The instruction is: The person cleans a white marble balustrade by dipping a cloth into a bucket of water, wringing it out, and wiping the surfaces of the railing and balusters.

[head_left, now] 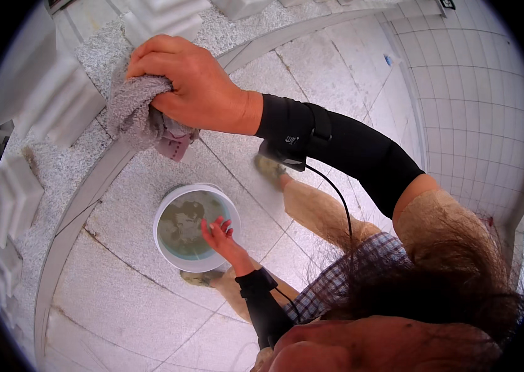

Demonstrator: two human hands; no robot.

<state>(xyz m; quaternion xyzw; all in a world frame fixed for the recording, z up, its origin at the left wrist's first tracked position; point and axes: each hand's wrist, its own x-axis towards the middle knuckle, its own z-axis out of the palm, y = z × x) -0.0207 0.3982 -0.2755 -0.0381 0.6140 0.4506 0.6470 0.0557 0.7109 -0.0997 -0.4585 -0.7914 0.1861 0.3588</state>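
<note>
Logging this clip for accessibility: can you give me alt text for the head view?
The right hand grips a bunched grey cloth at the edge of a speckled stone ledge. Below it, the left hand hangs open over a white bucket of murky water, which stands on a pale tiled floor between the person's feet.

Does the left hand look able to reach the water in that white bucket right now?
Probably yes. The left hand is open and empty right over the white bucket, which has no lid, and nothing lies between them. The right hand is away on the stone ledge, gripping a grey rag.
</note>
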